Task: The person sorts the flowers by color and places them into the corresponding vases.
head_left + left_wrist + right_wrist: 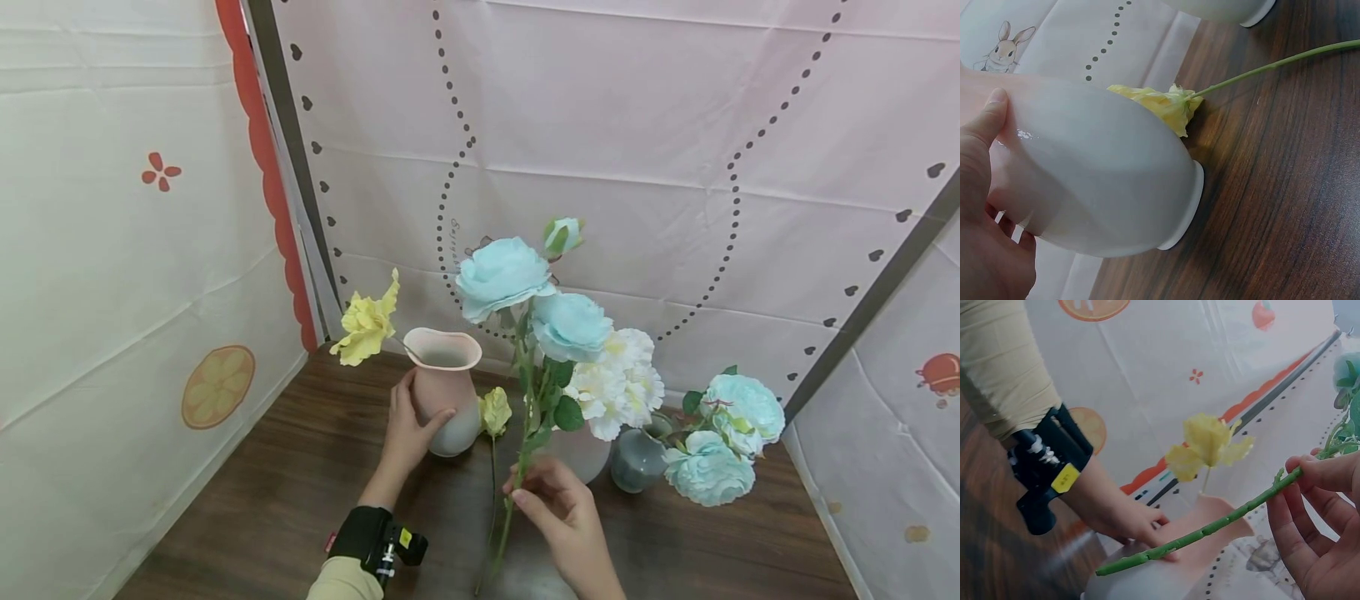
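Observation:
My left hand (405, 433) grips the side of a pink-to-white vase (447, 398), thumb across its front. The vase stands upright on the table, and one yellow flower (366, 327) leans out of its mouth to the left. In the right wrist view, my right hand (1319, 515) pinches the green stem (1210, 528) of an artificial blue flower spray between thumb and fingers. The spray carries two open blue blooms (504, 275) and a bud, held upright to the right of the vase. The stem's cut end points freely towards the vase side in that view.
Beside the vase, another yellow flower (495, 412) lies on the wooden table (262, 508). White flowers (615, 379) stand in a second pale vase (576, 454). Right of it, a small grey-blue vase (636, 460) holds blue flowers (708, 468). Printed cloth walls (600, 100) enclose the table.

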